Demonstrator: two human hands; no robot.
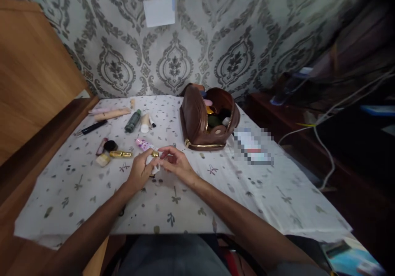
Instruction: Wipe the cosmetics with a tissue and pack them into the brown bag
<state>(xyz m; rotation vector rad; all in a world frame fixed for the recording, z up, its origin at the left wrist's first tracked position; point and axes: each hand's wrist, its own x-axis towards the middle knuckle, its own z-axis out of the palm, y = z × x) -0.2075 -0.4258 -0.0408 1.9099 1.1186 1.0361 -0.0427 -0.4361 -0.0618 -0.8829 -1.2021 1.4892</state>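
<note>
My left hand (pixel 138 173) is closed around a small gold-ended cosmetic tube (pixel 155 154) above the front middle of the table. A crumpled white tissue (pixel 157 168) is wrapped against it, and the tube's lower part is mostly hidden. From the other side, the thumb and forefinger of my right hand (pixel 179 167) pinch at the tissue. Just beyond my left fingers lies a pink and white patterned tube (pixel 144 144). To the left are a gold tube (pixel 121 154), a round black lid (pixel 110 145) and a cream-coloured small jar (pixel 103 160).
An unzipped brown cosmetic bag (pixel 193 117) stands at the back, filled with several items. Further left lie a green bottle (pixel 133 120), a beige tube (pixel 145 123) and a black pen-like stick (pixel 91 128). A blurred-out flat object (pixel 254 146) rests right of the bag. White cables (pixel 330 156) hang beyond.
</note>
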